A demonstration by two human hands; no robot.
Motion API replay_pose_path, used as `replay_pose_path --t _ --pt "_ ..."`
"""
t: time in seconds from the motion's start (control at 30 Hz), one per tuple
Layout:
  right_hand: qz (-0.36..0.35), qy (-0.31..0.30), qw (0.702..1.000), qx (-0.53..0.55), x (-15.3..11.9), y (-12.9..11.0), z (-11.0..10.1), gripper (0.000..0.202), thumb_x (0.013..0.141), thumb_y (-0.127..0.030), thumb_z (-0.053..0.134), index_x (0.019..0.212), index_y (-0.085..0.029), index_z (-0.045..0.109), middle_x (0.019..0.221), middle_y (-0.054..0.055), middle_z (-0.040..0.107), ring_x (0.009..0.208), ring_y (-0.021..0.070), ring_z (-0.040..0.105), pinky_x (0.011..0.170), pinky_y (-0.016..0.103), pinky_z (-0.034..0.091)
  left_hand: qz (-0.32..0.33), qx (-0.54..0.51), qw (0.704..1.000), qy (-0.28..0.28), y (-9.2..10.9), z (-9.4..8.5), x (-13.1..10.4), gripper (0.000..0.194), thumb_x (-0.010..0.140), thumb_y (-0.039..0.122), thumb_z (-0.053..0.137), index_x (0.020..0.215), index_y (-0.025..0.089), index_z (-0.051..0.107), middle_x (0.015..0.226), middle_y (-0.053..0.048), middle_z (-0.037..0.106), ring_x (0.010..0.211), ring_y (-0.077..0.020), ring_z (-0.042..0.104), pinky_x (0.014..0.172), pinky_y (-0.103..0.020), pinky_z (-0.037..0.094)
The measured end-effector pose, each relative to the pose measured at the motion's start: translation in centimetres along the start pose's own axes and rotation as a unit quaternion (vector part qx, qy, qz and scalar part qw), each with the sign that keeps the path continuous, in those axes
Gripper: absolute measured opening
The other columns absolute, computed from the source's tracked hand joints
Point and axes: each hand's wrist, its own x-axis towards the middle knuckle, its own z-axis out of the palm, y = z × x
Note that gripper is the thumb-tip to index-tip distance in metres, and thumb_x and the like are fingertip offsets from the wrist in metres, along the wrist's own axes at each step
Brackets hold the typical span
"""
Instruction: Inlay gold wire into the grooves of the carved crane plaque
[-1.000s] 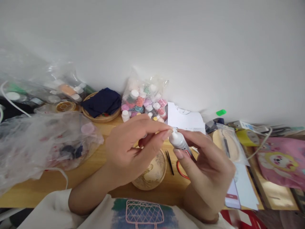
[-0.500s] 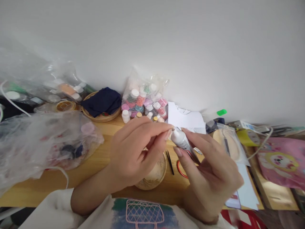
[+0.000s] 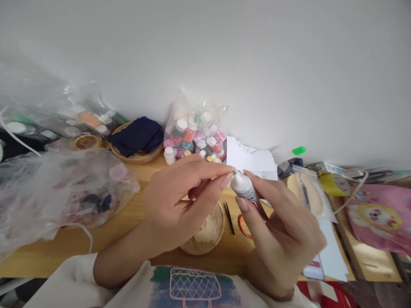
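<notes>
The right fingers (image 3: 252, 219) clamp a white tube (image 3: 245, 190), and its nozzle (image 3: 236, 176) is beside the pinched-together left fingers (image 3: 214, 171).

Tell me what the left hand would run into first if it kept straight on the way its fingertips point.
The left hand would first meet the white tube at its tip, held in the right hand. They may be touching; depth there is unclear.

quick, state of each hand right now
Right hand: closed, holding the white tube.
Left hand: pinched closed at the white tube's tip; whether it holds anything cannot be told.
</notes>
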Motion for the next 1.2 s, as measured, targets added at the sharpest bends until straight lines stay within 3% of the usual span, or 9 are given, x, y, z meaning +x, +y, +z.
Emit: replay_pose_path --t 0.1,0.17,0.23,0.27,0.4,0.7,0.9,1.2 --pt "-0.013 -0.004 1.0 -0.016 0.1 0.1 -0.2 0.04 0.083 -0.014 0.072 0.121 -0.028 0.069 0.1 0.002 0.075 0.083 0.0182 0.071 0.067 0.03 0.06 -0.02 0.036 0.999 -0.003 0.0 -0.4 0.2 0.013 0.092 0.011 0.062 0.091 0.024 0.065 0.061 0.008 0.058 0.056 -0.007 0.052 0.051 -0.022 0.046" --pt "-0.023 -0.015 0.999 -0.023 0.2 0.2 -0.5 0.042 0.083 -0.013 0.072 0.122 -0.029 0.069 0.1 0.003 0.075 0.083 0.0182 0.071 0.066 0.03 0.06 -0.009 0.074 0.997 -0.034 -0.1 -0.9 0.5 0.013 0.094 0.012 0.06 0.093 0.024 0.065 0.065 0.006 0.061 0.057 -0.0081 0.054 0.053 -0.023 0.049" --pt "-0.032 -0.031 0.999 -0.032 0.3 0.4 -0.8 0.044 0.083 -0.013 0.071 0.123 -0.029 0.068 0.1 0.003 0.075 0.08 0.0174 0.071 0.064 0.029 0.06 0.059 0.106 0.987 -0.105 -0.3 -1.5 0.8 0.011 0.095 0.016 0.058 0.098 0.023 0.066 0.073 0.004 0.066 0.062 -0.0096 0.059 0.055 -0.024 0.051" --pt "-0.037 -0.037 0.998 -0.037 0.3 0.5 -1.0 0.044 0.083 -0.012 0.071 0.124 -0.029 0.068 0.1 0.003 0.075 0.079 0.017 0.071 0.063 0.029 0.06 0.092 0.122 0.982 -0.11 -0.4 -1.6 0.8 0.01 0.096 0.018 0.057 0.098 0.023 0.066 0.077 0.003 0.068 0.064 -0.01 0.061 0.056 -0.025 0.051" --pt "-0.044 -0.037 0.996 -0.062 0.4 0.8 -1.2 0.045 0.084 -0.013 0.069 0.126 -0.03 0.068 0.096 0.002 0.075 0.075 0.016 0.07 0.062 0.029 0.059 0.097 0.189 0.976 -0.048 -0.5 -1.5 0.1 0.011 0.094 0.014 0.059 0.097 0.021 0.067 0.074 0.002 0.065 0.068 -0.0124 0.061 0.063 -0.029 0.052" --pt "-0.037 -0.032 0.996 -0.072 0.3 0.8 -1.3 0.044 0.084 -0.015 0.069 0.125 -0.031 0.067 0.095 0.001 0.075 0.073 0.0151 0.069 0.061 0.027 0.059 0.139 0.245 0.958 -0.059 -0.2 -1.0 -0.3 0.014 0.092 0.011 0.059 0.102 0.018 0.066 0.071 -0.001 0.063 0.066 -0.0156 0.058 0.062 -0.034 0.049" --pt "-0.008 -0.042 0.998 -0.042 0.2 0.4 -0.9 0.04 0.084 -0.014 0.07 0.122 -0.027 0.069 0.098 0.002 0.075 0.081 0.0153 0.07 0.067 0.027 0.059 0.148 0.249 0.956 -0.037 -0.5 -0.6 -0.2 0.013 0.089 0.008 0.06 0.098 0.015 0.066 0.067 0.0 0.062 0.062 -0.0156 0.057 0.06 -0.034 0.047" --pt "0.071 -0.058 0.994 0.053 0.0 0.0 -0.5 0.036 0.089 -0.015 0.065 0.122 -0.026 0.07 0.078 -0.002 0.07 0.064 0.011 0.061 0.06 0.026 0.054 0.138 0.218 0.966 -0.021 -0.8 -0.5 0.1 0.011 0.089 0.011 0.061 0.094 0.02 0.065 0.069 0.002 0.065 0.062 -0.0141 0.059 0.06 -0.032 0.048"
